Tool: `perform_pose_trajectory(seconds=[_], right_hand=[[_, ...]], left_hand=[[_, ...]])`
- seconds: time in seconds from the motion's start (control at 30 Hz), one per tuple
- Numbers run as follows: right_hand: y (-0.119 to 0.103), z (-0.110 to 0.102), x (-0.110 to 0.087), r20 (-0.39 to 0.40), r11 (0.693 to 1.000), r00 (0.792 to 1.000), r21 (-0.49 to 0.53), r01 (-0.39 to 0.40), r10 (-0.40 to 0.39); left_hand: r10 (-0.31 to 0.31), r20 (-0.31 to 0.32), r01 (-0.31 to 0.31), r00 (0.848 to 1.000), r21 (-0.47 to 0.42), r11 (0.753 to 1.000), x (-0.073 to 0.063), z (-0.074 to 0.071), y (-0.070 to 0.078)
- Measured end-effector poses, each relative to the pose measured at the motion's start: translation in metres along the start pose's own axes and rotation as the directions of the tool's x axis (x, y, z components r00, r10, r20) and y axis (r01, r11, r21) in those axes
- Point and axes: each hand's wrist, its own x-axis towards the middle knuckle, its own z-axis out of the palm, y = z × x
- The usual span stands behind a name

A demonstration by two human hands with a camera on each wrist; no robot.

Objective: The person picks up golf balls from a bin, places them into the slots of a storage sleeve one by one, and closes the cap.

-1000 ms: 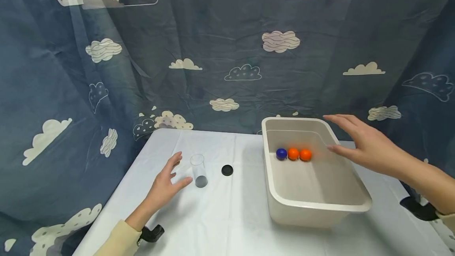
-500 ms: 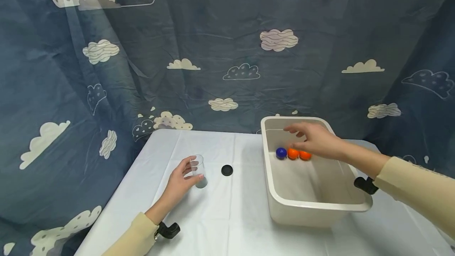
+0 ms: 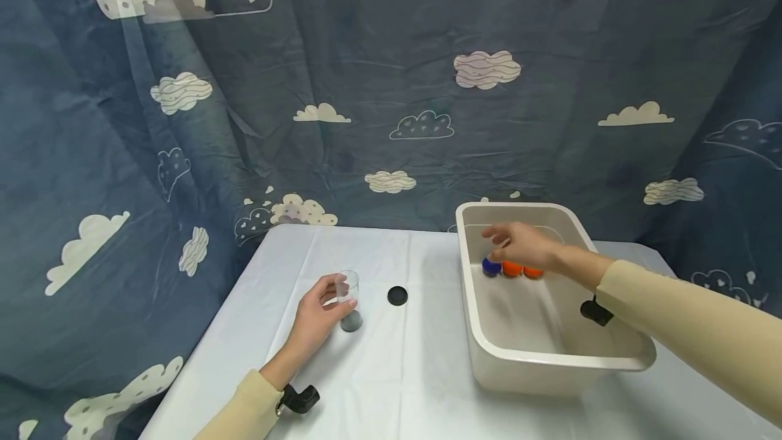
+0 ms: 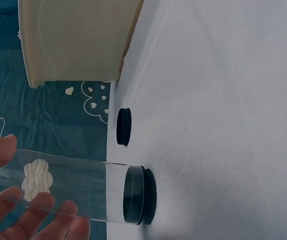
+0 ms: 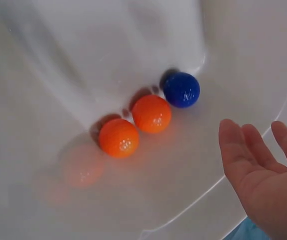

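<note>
A clear plastic tube (image 4: pixel 78 185) with a black base stands upright on the white table. My left hand (image 3: pixel 319 316) holds it near the top, thumb on one side and fingers curled on the other. Right of the tube, a round black cap (image 3: pixel 397 295) lies on the cloth. My right hand (image 3: pixel 525 246) hovers inside the off-white bin (image 3: pixel 537 379), fingers spread and slightly bent, with nothing between them. Below it, a blue ball (image 5: pixel 182 90) and two orange balls, one in the middle (image 5: pixel 152 114) and one at the end (image 5: pixel 119 138), sit in a row along the bin's wall.
The white-covered table (image 3: pixel 421 372) ends at a dark curtain (image 3: pixel 366 148) with cloud prints behind and to the left. The bin's raised rim surrounds the balls on all sides. Black wrist cameras, left (image 3: pixel 301 399) and right (image 3: pixel 595 312), jut from both wrists.
My left hand has moved right and closed round the tube. My right hand has come in from the bin's right edge, moving left and down toward the blue ball.
</note>
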Motion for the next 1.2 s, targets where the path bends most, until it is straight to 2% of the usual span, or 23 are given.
perform_pose_trajectory(seconds=[0.13, 0.33, 0.5, 0.63, 0.7, 0.8, 0.9, 1.0, 1.2], right_hand=[[0.005, -0.004, 0.004, -0.008, 1.0, 1.0, -0.016, -0.003, 0.003], [0.012, -0.005, 0.009, 0.029, 0.998, 0.998, -0.001, -0.062, 0.062], [0.022, -0.004, 0.011, 0.065, 0.997, 0.995, 0.019, -0.076, 0.074], [0.037, 0.004, 0.017, 0.069, 0.993, 0.995, 0.086, -0.082, 0.076], [0.046, 0.011, 0.018, 0.069, 0.985, 0.994, 0.145, -0.088, 0.079], [0.053, 0.023, 0.023, 0.096, 0.957, 0.991, 0.269, -0.111, 0.088], [0.053, 0.03, 0.025, 0.121, 0.934, 0.988, 0.33, -0.133, 0.097], [0.054, 0.032, 0.027, 0.113, 0.948, 0.99, 0.299, -0.111, 0.08], [0.056, 0.036, 0.031, 0.115, 0.988, 0.992, 0.138, -0.071, 0.056]], left_hand=[[-0.008, 0.002, 0.008, 1.0, 0.008, 1.0, -0.002, 0.0, 0.011], [0.008, -0.013, -0.008, 1.0, -0.027, 1.0, -0.01, -0.009, 0.045], [0.051, -0.006, -0.051, 0.999, -0.02, 0.999, -0.013, -0.014, 0.054], [0.056, 0.002, -0.055, 0.998, -0.04, 0.998, -0.014, -0.014, 0.051], [0.05, 0.005, -0.05, 0.999, -0.046, 0.998, -0.013, -0.012, 0.04], [0.05, 0.013, -0.049, 0.999, -0.055, 0.997, -0.012, -0.013, 0.023], [0.067, 0.023, -0.066, 0.997, -0.065, 0.996, -0.011, -0.012, 0.01], [0.085, 0.026, -0.083, 0.996, -0.073, 0.994, -0.01, -0.012, 0.008], [0.078, 0.026, -0.075, 0.997, -0.079, 0.994, -0.01, -0.015, 0.008]])
